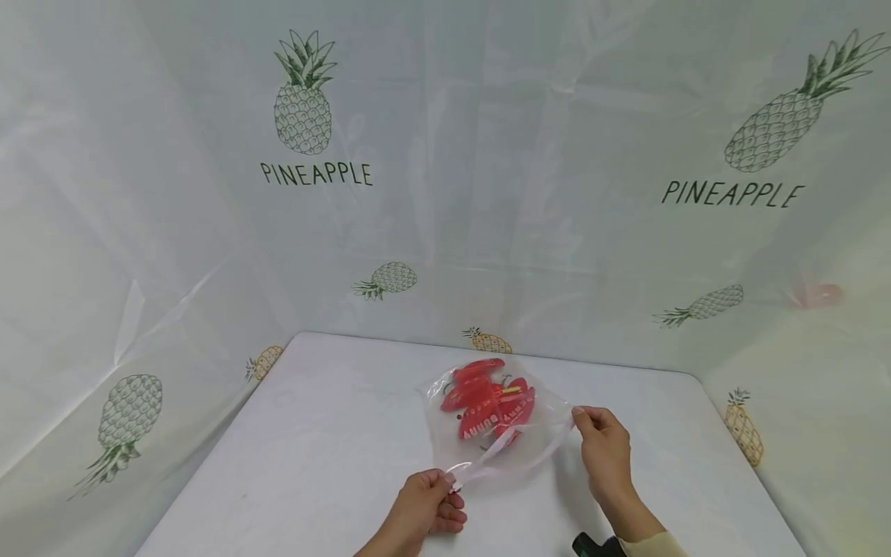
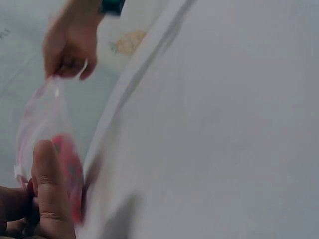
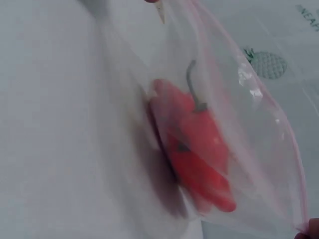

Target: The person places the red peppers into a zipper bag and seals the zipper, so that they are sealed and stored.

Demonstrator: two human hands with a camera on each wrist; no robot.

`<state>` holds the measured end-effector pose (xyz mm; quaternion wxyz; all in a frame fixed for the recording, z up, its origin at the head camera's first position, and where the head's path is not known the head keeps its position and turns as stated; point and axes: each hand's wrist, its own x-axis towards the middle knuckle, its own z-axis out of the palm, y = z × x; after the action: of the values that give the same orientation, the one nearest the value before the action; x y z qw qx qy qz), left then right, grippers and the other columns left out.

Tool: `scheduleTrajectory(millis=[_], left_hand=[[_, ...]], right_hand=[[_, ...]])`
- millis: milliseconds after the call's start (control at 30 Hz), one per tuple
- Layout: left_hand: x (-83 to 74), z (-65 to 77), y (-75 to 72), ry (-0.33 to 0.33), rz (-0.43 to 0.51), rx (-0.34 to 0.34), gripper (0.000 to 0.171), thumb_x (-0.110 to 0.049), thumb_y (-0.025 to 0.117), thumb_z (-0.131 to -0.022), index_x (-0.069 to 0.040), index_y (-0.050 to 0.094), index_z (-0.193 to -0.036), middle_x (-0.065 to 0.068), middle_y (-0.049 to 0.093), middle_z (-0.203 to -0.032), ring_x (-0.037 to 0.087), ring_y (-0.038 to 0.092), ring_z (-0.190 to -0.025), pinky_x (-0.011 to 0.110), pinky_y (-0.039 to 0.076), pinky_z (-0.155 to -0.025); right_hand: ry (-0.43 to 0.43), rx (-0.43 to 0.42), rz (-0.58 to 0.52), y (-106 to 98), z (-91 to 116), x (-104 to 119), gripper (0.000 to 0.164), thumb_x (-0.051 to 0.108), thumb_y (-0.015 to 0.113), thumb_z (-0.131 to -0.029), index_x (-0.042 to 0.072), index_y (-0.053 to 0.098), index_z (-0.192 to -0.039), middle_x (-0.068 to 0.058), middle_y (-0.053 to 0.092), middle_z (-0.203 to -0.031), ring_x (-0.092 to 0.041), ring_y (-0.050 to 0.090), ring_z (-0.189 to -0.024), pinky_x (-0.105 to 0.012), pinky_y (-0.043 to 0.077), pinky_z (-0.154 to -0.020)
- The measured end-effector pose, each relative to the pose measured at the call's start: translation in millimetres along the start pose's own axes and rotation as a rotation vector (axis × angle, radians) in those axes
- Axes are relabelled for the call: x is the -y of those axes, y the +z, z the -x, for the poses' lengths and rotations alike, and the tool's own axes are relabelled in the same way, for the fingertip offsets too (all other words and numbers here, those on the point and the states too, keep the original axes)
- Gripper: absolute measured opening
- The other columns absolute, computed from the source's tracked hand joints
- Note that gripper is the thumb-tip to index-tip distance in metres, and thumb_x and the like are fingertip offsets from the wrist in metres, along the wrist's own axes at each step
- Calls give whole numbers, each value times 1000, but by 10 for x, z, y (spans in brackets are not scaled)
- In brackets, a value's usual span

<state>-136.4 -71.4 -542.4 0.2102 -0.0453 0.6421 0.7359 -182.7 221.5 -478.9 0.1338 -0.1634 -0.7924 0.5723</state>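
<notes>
A clear zip bag (image 1: 445, 445) with a pinkish seal strip along its mouth is stretched between both hands over the white table. Inside lie several red peppers (image 3: 199, 154) with green stems, and white print on the bag shows over them in the head view. My left hand (image 1: 426, 504) pinches the near left corner by a small white zip slider (image 2: 19, 172). On the opposite corner, the thumb and fingers of my right hand (image 1: 605, 452) grip the edge. The right wrist view has the mouth side bowed apart, with the peppers gathered low in the bag.
The white table (image 1: 292, 433) reaches back to a hanging white curtain (image 1: 487, 193) printed with pineapples, which also closes off both sides. A dark device (image 1: 597, 545) sits at the right wrist beside a pale sleeve (image 1: 654, 545).
</notes>
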Motion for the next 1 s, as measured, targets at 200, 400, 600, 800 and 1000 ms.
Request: scheduleTrajectory(millis=[200, 400, 600, 800, 1000], left_hand=[[-163, -106, -234, 124, -137, -12, 34, -24, 49, -114, 6, 60, -102, 9, 68, -85, 15, 72, -67, 33, 66, -63], [-268, -156, -378, 82, -155, -2, 40, -30, 50, -114, 8, 62, -105, 8, 68, -88, 14, 71, -68, 31, 66, -65], [-277, -73, -409, -7, -68, 83, 30, -26, 61, -109, 4, 65, -104, 7, 70, -89, 12, 72, -70, 28, 66, -68], [-238, -18, -414, 1, -106, 90, 21, -14, 60, -108, 3, 64, -97, 7, 70, -84, 11, 71, -67, 26, 65, -64], [-248, -20, -439, 87, -212, 52, 29, -19, 51, -112, 7, 59, -101, 8, 64, -82, 14, 67, -65, 27, 63, -60]], right_hand=[[101, 63, -8, -124, 49, -118, 38, 28, 59, -109, -4, 63, -129, -5, 64, -108, -17, 55, -102, -22, 50, -80], [187, 258, -27, -152, 101, -235, 29, 17, 60, -107, -10, 66, -117, -10, 71, -102, -19, 65, -94, -28, 62, -79], [252, 340, -32, -198, 90, -338, 24, 16, 64, -105, -7, 71, -102, -10, 73, -91, -19, 66, -81, -34, 64, -71], [264, 410, -42, -261, 55, -387, 25, 16, 62, -106, -7, 70, -101, -8, 71, -88, -18, 66, -77, -33, 64, -69], [284, 545, -129, -353, -3, -452, 26, 15, 56, -109, -8, 66, -103, -9, 76, -91, -18, 73, -82, -35, 67, -76]])
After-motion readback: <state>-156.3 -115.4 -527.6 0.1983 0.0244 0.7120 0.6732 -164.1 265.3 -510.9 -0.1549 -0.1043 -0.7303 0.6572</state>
